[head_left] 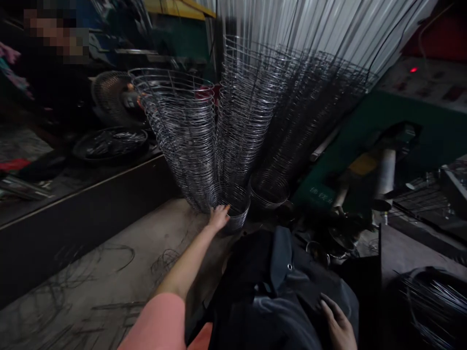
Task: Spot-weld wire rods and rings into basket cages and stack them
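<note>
My left hand (219,216) reaches forward and down to a short stack of round wire baskets (239,218) on the floor. Its fingers are closed over the near left rim; the fingertips are partly hidden. Right behind it rise tall leaning stacks of the same kind of wire basket (186,131), nested tightly. My right hand (339,321) rests by the dark apron (310,311) on my lap, its fingers stretched out and nothing visible in them.
A black-sided bench (109,209) runs along the left, with a round pan of metal pieces (111,143) and a fan (116,97). Another person (40,87) is at far left. A green machine (408,131) stands right. Loose wire (166,260) litters the floor; a wire bundle (438,301) lies lower right.
</note>
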Demonstrator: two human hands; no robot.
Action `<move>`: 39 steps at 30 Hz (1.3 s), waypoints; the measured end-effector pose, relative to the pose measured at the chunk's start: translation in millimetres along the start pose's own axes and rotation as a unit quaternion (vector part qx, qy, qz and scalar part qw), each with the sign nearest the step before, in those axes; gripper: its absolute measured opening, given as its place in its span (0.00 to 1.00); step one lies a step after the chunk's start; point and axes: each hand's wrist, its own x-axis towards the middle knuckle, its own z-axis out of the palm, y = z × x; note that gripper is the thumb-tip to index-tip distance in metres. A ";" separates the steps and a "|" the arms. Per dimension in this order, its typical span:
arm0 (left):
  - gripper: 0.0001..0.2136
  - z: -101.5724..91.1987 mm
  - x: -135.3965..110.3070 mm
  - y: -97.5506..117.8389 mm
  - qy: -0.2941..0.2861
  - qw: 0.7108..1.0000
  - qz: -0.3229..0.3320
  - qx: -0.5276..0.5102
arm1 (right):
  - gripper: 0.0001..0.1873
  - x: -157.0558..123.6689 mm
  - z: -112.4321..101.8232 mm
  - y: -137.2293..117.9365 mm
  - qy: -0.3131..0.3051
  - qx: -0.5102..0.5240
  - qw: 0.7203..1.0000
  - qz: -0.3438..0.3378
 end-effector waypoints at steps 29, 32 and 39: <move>0.11 -53.5 -27.0 189.2 -0.119 0.671 0.056 -0.730 | 0.35 -2.3 -47.7 -139.6 -0.109 0.136 0.963 -0.207; 0.15 -28.2 -29.7 211.9 -0.219 0.668 0.029 -0.710 | 0.30 -25.8 -47.2 -132.7 -0.225 0.200 0.947 -0.115; 0.18 -24.7 -77.3 230.5 -0.007 0.808 0.026 -0.589 | 0.18 -34.0 -33.3 -113.2 -0.145 0.287 0.943 -0.086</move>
